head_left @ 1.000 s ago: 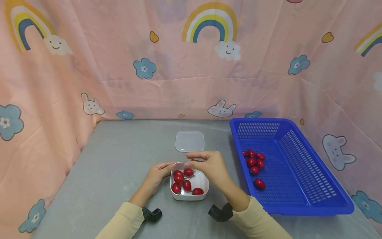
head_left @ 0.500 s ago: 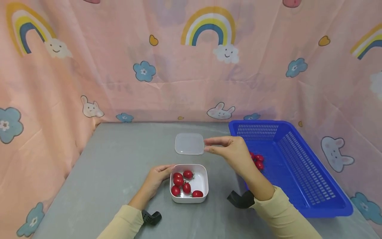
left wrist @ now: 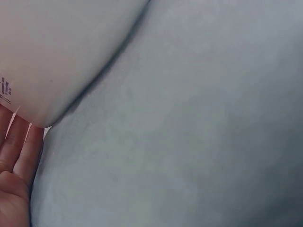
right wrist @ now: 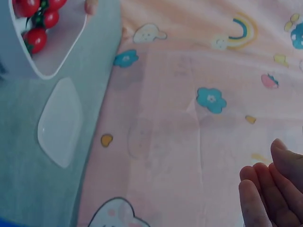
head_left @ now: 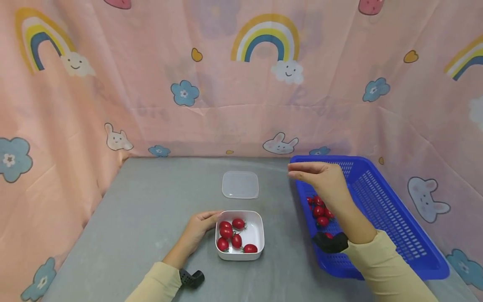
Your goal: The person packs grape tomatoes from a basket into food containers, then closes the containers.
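A square white plastic box (head_left: 257,230) with several red cherry tomatoes (head_left: 236,240) inside stands on the grey table. At its back left corner my left hand (head_left: 198,228) holds the box, fingertips at the rim. The left wrist view shows fingers (left wrist: 29,149) against the outer wall of the box. My right hand (head_left: 326,182) is raised over the left side of the blue basket (head_left: 381,201), thumb and fingers extended close together. Nothing sits between its fingers (right wrist: 265,189) in the right wrist view. Several more tomatoes (head_left: 318,211) lie in the basket, partly hidden by the right forearm.
Behind the box lies a flat translucent lid (head_left: 240,185) on the table (head_left: 158,201). The long basket takes up the right side, with raised slotted walls. A pink patterned curtain (head_left: 211,121) closes off the back and sides.
My right hand has moved from above the box, past the lid, to the right and up over the basket. The left hand, box and lid have stayed in place.
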